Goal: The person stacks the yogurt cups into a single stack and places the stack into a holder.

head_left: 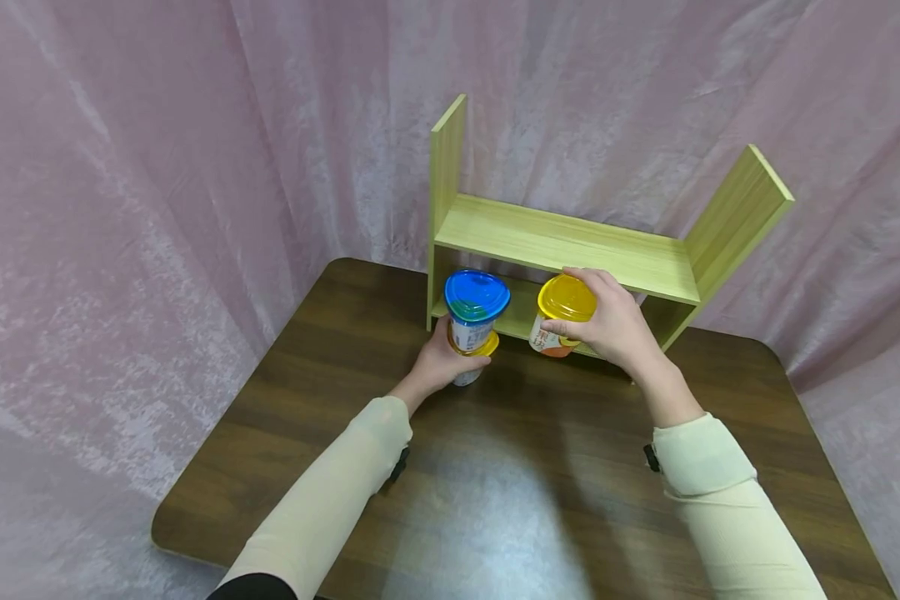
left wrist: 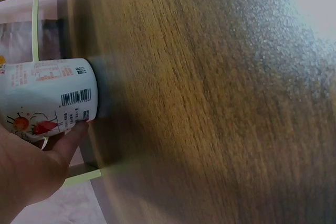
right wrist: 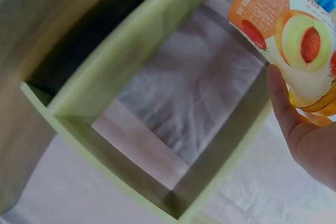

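My left hand (head_left: 437,360) grips a white cup (left wrist: 50,95) with a yellow lid; its fruit print and barcode show in the left wrist view. A blue-lidded cup (head_left: 477,297) stands right on top of that lid. Whether the lower cup's base touches the table cannot be told. My right hand (head_left: 617,327) holds another yellow-lidded cup (head_left: 567,300) by its lid end, thumb on the near side. Peach and strawberry pictures cover this cup in the right wrist view. It is tilted a little and held in front of the shelf's lower level.
A pale wooden shelf (head_left: 562,237) with two tall side panels stands at the back of the dark brown table (head_left: 495,500). Its middle board overhangs the lower level. Pink curtains (head_left: 157,167) hang behind and beside the table. The table's rounded left corner (head_left: 167,525) is in view.
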Motion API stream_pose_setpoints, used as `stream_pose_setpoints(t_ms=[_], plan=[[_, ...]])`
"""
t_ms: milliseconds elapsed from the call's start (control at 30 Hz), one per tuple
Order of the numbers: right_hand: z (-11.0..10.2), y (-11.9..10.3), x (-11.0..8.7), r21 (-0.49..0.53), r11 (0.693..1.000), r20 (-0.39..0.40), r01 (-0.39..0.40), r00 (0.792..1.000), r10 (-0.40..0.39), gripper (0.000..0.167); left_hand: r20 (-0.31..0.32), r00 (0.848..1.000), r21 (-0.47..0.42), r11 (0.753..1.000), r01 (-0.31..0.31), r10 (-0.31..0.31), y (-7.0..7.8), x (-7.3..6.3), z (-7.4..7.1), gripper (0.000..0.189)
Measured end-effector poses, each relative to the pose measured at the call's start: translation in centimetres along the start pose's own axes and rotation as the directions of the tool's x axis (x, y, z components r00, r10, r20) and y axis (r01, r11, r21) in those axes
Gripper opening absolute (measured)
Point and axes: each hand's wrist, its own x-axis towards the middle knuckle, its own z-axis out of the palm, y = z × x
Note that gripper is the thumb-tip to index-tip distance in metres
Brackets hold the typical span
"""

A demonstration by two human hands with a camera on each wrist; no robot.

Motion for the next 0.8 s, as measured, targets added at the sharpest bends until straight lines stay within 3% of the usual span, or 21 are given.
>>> stream_pose_setpoints(t_ms=[367,800], plan=[[-2.6,-1.9,1.9,0.023,1.000,-0.029,0.000,1.000,0.001,0.088,0.006,1.000,0.000,1.000,-0.017,0.017,0.2,0.3,0.0,0.101],[-3.3,-5.1,4.8,0.071,0.995,-0.044,0.071,0.997,-0.068,0.085,-0.006,1.000,-0.003,1.000,-0.018,0.018,0.0,0.1,0.0,0.101]])
